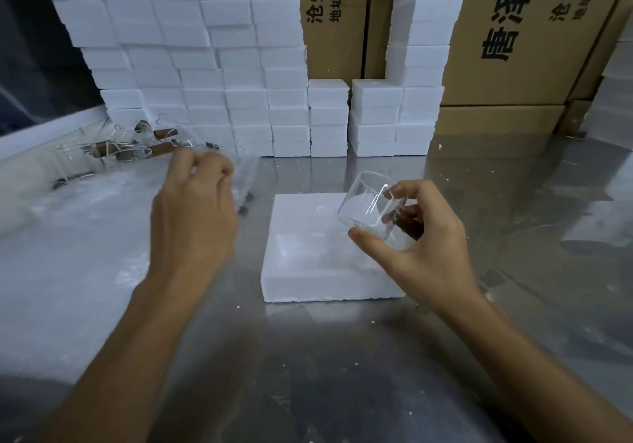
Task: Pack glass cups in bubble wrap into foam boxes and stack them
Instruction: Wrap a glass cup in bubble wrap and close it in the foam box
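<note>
- I am seeing two bare forearms coming in from about 6 o'clock, with no sleeve showing on either.
- The left hand is wearing no glove, ring or watch that I can make out.
- The right hand is likewise showing no glove, ring or band at the wrist.
- The one fingernail I am making out, on the right thumb, is looking short.

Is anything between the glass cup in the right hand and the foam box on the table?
Nothing visible. The right hand grips the glass cup, tilted, directly over the far right corner of the foam box. The left hand is off to the left, clear of that path.
</note>
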A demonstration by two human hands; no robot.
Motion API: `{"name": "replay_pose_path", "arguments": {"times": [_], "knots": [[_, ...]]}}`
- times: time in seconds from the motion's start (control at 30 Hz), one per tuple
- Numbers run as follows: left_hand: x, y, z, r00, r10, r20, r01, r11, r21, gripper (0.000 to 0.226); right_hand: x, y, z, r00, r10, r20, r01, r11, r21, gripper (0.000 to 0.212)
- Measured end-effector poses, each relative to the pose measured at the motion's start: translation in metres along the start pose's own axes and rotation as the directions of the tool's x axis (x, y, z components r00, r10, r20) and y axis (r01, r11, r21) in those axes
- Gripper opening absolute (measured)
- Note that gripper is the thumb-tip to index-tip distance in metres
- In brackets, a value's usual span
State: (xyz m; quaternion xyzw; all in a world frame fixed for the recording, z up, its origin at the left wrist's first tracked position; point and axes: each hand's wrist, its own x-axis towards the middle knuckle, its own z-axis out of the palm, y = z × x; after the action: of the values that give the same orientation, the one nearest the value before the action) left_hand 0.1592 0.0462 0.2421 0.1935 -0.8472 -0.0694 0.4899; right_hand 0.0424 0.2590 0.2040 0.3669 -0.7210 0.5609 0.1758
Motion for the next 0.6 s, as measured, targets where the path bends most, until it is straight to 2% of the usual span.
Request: {"name": "replay_pose_path", "arguments": {"times": [0.07, 0.13, 0.27, 0.3, 0.37, 0.47, 0.6], "knots": [[-0.004, 0.014, 0.002, 0.991, 0.131, -0.001, -0.13, 0.985, -0.113, 0.009, 0.0, 0.001, -0.001, 0.999, 0.042, -0.027, -0.041, 0.998, 0.047, 0.045], [-0.01, 0.026, 0.005, 0.983, 0.181, 0.023, -0.172, 0.961, -0.215, 0.019, 0.002, 0.003, -0.002, 0.995, 0.086, -0.048, -0.082, 0.994, 0.067, 0.045], [-0.019, 0.039, 0.01, 0.955, 0.224, 0.197, -0.178, 0.958, -0.226, 0.061, 0.005, 0.01, -0.003, 0.988, 0.139, -0.07, -0.135, 0.989, 0.067, 0.047], [-0.02, 0.039, 0.011, 0.943, 0.235, 0.233, -0.188, 0.96, -0.21, 0.061, 0.005, 0.011, -0.004, 0.986, 0.143, -0.082, -0.137, 0.988, 0.074, 0.047], [-0.021, 0.039, 0.013, 0.938, 0.219, 0.27, -0.172, 0.967, -0.186, 0.046, 0.005, 0.012, -0.003, 0.984, 0.143, -0.102, -0.133, 0.987, 0.092, 0.045], [-0.024, 0.041, 0.012, 0.969, 0.108, 0.222, -0.068, 0.982, -0.179, 0.023, 0.006, 0.011, -0.003, 0.984, 0.138, -0.115, -0.127, 0.987, 0.1, 0.045], [-0.022, 0.044, 0.01, 0.997, -0.029, 0.072, 0.04, 0.987, -0.158, 0.035, 0.006, 0.01, -0.003, 0.983, 0.144, -0.11, -0.134, 0.987, 0.093, 0.046]]}}
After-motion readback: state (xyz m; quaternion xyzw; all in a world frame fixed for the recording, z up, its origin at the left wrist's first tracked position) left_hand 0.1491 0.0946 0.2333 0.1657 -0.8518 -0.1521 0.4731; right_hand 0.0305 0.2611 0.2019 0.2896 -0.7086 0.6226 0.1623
